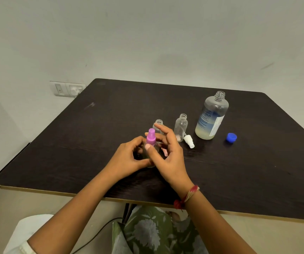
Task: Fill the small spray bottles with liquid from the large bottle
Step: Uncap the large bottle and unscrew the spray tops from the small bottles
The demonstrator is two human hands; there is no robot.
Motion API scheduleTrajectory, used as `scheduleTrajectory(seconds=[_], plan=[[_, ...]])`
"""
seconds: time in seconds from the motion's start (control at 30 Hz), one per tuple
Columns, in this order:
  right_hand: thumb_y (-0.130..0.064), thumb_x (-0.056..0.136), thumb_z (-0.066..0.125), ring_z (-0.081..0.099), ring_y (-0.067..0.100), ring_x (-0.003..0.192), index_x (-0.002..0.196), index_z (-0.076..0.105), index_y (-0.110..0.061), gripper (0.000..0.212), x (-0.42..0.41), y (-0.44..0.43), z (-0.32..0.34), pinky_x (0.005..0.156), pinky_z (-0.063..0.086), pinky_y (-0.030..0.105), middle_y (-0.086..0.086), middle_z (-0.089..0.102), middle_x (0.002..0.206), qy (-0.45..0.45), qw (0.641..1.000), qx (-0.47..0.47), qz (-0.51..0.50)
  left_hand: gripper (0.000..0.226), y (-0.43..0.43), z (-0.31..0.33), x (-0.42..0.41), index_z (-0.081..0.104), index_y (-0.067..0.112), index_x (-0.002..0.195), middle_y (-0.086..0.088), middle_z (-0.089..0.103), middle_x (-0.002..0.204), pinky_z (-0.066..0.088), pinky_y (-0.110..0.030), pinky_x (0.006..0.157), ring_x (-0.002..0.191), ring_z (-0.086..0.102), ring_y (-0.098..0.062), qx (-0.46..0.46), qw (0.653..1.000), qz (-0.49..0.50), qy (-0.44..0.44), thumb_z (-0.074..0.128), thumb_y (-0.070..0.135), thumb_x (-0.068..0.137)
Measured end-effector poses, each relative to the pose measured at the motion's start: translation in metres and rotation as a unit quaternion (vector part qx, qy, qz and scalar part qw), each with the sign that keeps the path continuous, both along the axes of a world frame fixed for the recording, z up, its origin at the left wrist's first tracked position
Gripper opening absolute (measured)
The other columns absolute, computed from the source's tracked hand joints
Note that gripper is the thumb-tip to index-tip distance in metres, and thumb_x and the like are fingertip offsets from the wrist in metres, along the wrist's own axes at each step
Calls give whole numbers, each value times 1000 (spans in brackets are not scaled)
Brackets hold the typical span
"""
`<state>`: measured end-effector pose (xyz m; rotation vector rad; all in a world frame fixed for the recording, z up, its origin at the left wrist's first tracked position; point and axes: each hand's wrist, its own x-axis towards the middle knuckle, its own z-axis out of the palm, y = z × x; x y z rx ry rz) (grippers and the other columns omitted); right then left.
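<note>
My left hand [129, 158] grips a small clear spray bottle [152, 149] that carries a pink spray head [150, 137]. My right hand [167, 153] is at the same bottle, thumb on its shoulder below the pink head and fingers spread behind it. Behind my hands stand two small clear bottles without heads, one partly hidden [158, 125] and one further right [180, 127]. A white spray head [189, 141] lies on the table beside them. The large bottle [211, 116] stands uncapped at the right, with pale liquid low in it. Its blue cap [231, 138] lies to its right.
The dark wooden table [248, 171] reaches to the wall at the back. A wall socket [67, 88] sits left of the table's far corner. A black cable [96, 237] runs below the near edge, by my lap.
</note>
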<state>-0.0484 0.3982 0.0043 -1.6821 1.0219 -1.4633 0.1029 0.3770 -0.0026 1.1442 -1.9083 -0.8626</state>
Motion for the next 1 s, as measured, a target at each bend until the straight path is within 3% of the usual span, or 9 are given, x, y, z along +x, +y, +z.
scheduleTrajectory(seconds=[0.1, 0.27, 0.33, 0.47, 0.57, 0.7, 0.83, 0.9, 1.0], plan=[[-24, 79, 74, 63, 15, 106, 132, 46, -31, 60, 1, -1, 0, 93, 52, 34, -5, 56, 128, 8, 999, -24, -24, 36, 0, 0, 0, 61, 22, 106, 10, 68, 96, 54, -29, 80, 91, 65, -8, -3, 1000, 0, -2, 76, 25, 74], [-11, 79, 73, 64, 20, 95, 124, 52, -21, 50, 0, -3, -1, 89, 52, 45, -1, 62, 100, -23, 999, -19, -32, 41, -1, -1, 0, 61, 25, 107, 11, 68, 93, 55, -32, 77, 85, 64, -8, -7, 1000, -1, -14, 77, 34, 71], [-16, 81, 68, 65, 20, 97, 127, 50, -21, 50, -1, -3, -2, 90, 52, 47, -4, 66, 98, -31, 999, -13, -22, 44, -1, -1, 0, 61, 26, 107, 12, 68, 92, 55, -29, 76, 84, 64, -6, -2, 1000, -2, -10, 76, 41, 68], [-27, 84, 64, 62, 18, 111, 143, 37, -26, 64, -2, -2, -3, 99, 48, 41, -6, 66, 113, -16, 1000, 7, 4, 48, 1, 1, -1, 60, 30, 107, 14, 67, 95, 54, -23, 76, 87, 65, -6, 3, 1000, -1, 7, 71, 50, 65], [-29, 80, 71, 61, 16, 113, 142, 38, -25, 70, -1, -2, -2, 97, 50, 38, -6, 59, 124, -5, 1000, 0, -9, 40, -1, -1, 0, 61, 28, 105, 12, 68, 96, 55, -27, 78, 89, 65, -8, 1, 1000, 3, 5, 75, 40, 69], [-17, 80, 74, 64, 21, 99, 130, 49, -26, 57, -1, -5, -3, 90, 52, 46, -1, 61, 106, -18, 999, -12, -33, 37, -1, -1, 0, 61, 26, 105, 11, 68, 93, 53, -24, 74, 85, 65, -7, -10, 1000, 1, -5, 80, 26, 73], [-17, 81, 63, 65, 21, 100, 128, 50, -25, 50, -2, -3, -2, 91, 52, 48, -7, 67, 99, -28, 999, -7, -17, 50, 2, 2, -1, 60, 27, 110, 14, 67, 97, 52, -20, 75, 88, 64, -6, -6, 1000, -11, 6, 75, 46, 67], [-18, 81, 57, 64, 20, 106, 133, 46, -28, 55, -2, -3, -3, 94, 51, 45, -8, 68, 104, -18, 1000, 0, -5, 55, 2, 2, -1, 59, 27, 112, 16, 66, 98, 52, -18, 75, 88, 64, -6, -6, 1000, -17, 6, 71, 52, 65], [-13, 84, 62, 61, 16, 112, 142, 40, -24, 63, -2, -1, -2, 98, 49, 37, -5, 61, 123, 2, 1000, -6, -2, 52, 1, 1, 0, 60, 25, 109, 11, 68, 96, 54, -28, 78, 87, 65, -9, -1, 1000, -10, 5, 70, 50, 65]])
